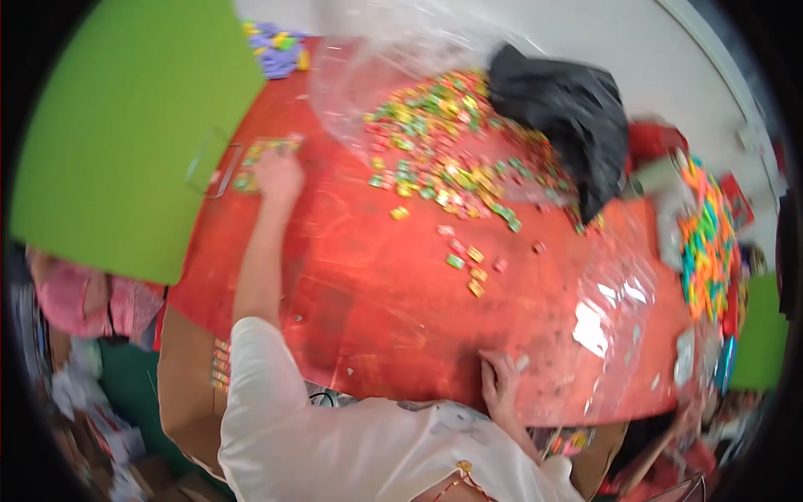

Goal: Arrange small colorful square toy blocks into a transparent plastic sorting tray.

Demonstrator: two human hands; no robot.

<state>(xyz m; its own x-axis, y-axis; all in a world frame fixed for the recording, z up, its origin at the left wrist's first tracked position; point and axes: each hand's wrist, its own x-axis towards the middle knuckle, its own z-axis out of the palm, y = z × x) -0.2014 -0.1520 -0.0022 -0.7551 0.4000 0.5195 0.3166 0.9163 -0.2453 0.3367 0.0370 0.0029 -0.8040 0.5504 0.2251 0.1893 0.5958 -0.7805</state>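
My left hand (278, 173) is stretched out to the far left of the red table (376, 309), over a tray-like patch of small colourful pieces (245, 179). Motion blur smears its fingers, so their grip is unclear. My right hand (499, 378) lies at the table's near edge with its fingers apart and nothing visible in them. A small whitish bit (523, 363) is beside it. Several loose red, yellow and green pieces (475, 274), seemingly wrapped sweets, lie between the hands. Beyond them spreads a large heap of similar pieces (452, 171).
A green panel (125, 125) borders the left side, with a wire frame (216, 171) at its edge. A black plastic bag (569, 109) and clear plastic sheeting (343, 92) lie around the heap. A cardboard box (188, 385) stands below left. Another person's arm (661, 443) shows lower right.
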